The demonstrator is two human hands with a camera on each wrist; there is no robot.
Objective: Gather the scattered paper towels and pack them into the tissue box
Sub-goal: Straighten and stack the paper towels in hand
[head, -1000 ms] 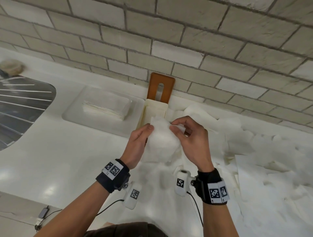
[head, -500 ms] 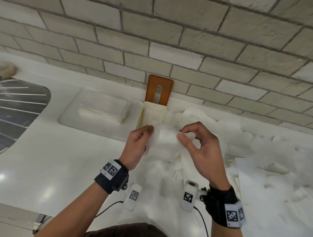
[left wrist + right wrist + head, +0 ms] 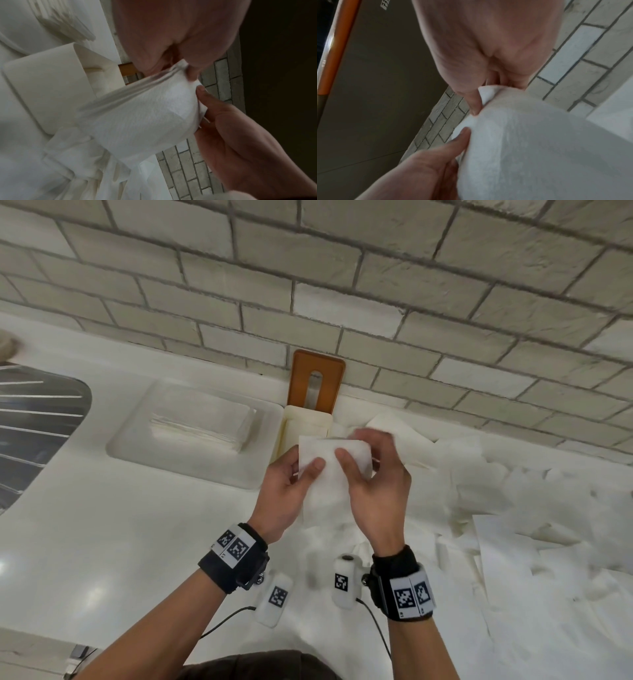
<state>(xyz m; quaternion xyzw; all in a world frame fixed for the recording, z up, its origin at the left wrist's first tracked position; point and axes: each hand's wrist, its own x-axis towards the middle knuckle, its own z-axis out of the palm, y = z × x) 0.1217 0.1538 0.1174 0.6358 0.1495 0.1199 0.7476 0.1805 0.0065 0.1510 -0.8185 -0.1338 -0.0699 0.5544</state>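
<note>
White counter (image 3: 102,525) spans the view below a pale brick wall (image 3: 342,285). Right of the grip and extending toward the person, scattered paper towels (image 3: 513,508) cover the counter in loose overlapping sheets. Left of the grip, a shallow recessed tray (image 3: 130,436) holds a flat stack of folded towels (image 3: 202,424). Directly beyond the grip stands the cream tissue box (image 3: 306,422), open at top, with its orange slotted lid (image 3: 317,378) leaning against the wall. Both hands hold one paper towel (image 3: 329,470) just above the box's near edge: left hand (image 3: 284,494) pinches its left edge, right hand (image 3: 373,491) pinches its upper right part, thumbs on the near face.
</note>
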